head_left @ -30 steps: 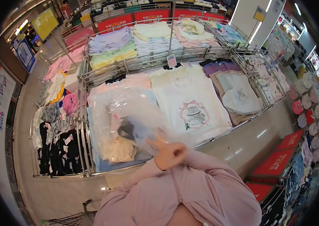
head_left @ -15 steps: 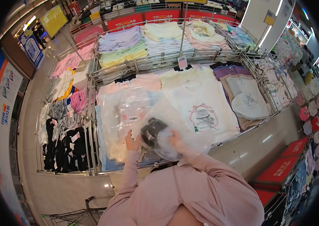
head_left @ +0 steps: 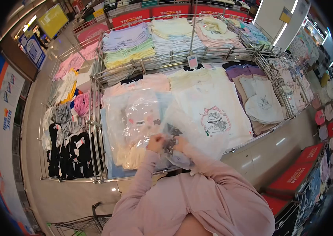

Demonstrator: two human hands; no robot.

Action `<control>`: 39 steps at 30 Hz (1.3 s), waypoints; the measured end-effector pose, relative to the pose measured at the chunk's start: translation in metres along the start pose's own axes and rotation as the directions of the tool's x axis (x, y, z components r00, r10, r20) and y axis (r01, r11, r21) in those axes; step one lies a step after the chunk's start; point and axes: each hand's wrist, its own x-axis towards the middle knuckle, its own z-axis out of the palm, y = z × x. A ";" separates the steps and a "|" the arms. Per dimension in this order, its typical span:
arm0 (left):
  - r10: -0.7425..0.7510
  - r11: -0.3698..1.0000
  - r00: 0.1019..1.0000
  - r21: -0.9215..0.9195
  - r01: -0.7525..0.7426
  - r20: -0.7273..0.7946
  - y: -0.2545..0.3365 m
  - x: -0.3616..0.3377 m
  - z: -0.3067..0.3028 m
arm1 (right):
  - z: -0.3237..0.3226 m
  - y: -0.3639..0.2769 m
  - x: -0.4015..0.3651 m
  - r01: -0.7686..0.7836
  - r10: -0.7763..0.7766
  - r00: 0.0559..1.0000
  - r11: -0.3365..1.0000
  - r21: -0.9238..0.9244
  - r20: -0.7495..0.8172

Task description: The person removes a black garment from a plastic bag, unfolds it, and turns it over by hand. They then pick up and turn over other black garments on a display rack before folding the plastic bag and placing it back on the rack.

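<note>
A clear plastic bag (head_left: 202, 141), crumpled and with something dark inside, lies across the front of the display over a white T-shirt (head_left: 190, 104) with a printed burger picture. My right hand (head_left: 180, 144) grips the bag with curled fingers, partly seen through the film. Close on its left, my left hand (head_left: 156, 143) is closed at the bag's near edge, its fingertips blurred. Under and beside that hand rests a bagged pink garment (head_left: 139, 108) with a barcode label, in its own clear wrapping.
Metal rails (head_left: 162, 59) frame the stand, with folded pastel shirts (head_left: 129, 37) behind. Black garments (head_left: 70, 151) with tags fill the left bin. Brown and grey folded tops (head_left: 259, 98) lie at right. A shopping cart (head_left: 83, 226) stands low at left, and a red sign (head_left: 292, 173) at right.
My hands have drawn closer together. My left hand has moved right and its spread fingers have closed. The bag has folded up, with its dark contents less visible.
</note>
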 end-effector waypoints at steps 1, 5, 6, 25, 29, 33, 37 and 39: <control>-0.011 0.999 0.998 0.043 0.014 -0.059 -0.006 0.012 -0.019 | -0.010 -0.009 -0.014 -0.037 0.037 0.998 0.999 -0.006 -0.046; -0.076 0.995 0.899 -0.097 0.037 -0.431 0.012 0.056 -0.121 | -0.073 -0.035 -0.093 0.327 -0.318 0.944 0.937 0.125 -0.090; -0.048 0.998 0.824 -0.063 0.015 -0.564 -0.011 0.072 -0.153 | -0.089 -0.039 -0.114 0.407 -0.390 0.913 0.848 0.340 -0.120; 0.448 0.712 0.856 -0.682 -0.169 0.256 0.281 -0.063 0.078 | -0.120 -0.128 -0.209 0.443 -0.273 0.541 0.896 -0.007 -0.796; 0.022 0.479 0.976 -0.859 0.180 0.217 0.255 -0.039 0.069 | -0.144 -0.128 -0.219 0.426 -0.232 0.569 0.904 0.041 -0.789; -0.087 0.398 0.996 -0.917 0.004 -0.034 0.251 -0.034 0.030 | -0.174 -0.096 -0.200 0.473 -0.048 0.647 0.808 0.352 -0.761; -0.069 0.245 0.994 -0.964 0.099 0.085 0.235 -0.064 0.000 | -0.186 -0.061 -0.141 0.215 -0.287 0.524 0.956 -0.202 -0.802; -0.110 0.190 0.993 -0.980 0.056 0.035 0.245 -0.082 0.002 | -0.181 -0.111 -0.143 -0.018 -0.298 0.765 0.876 -0.483 -0.571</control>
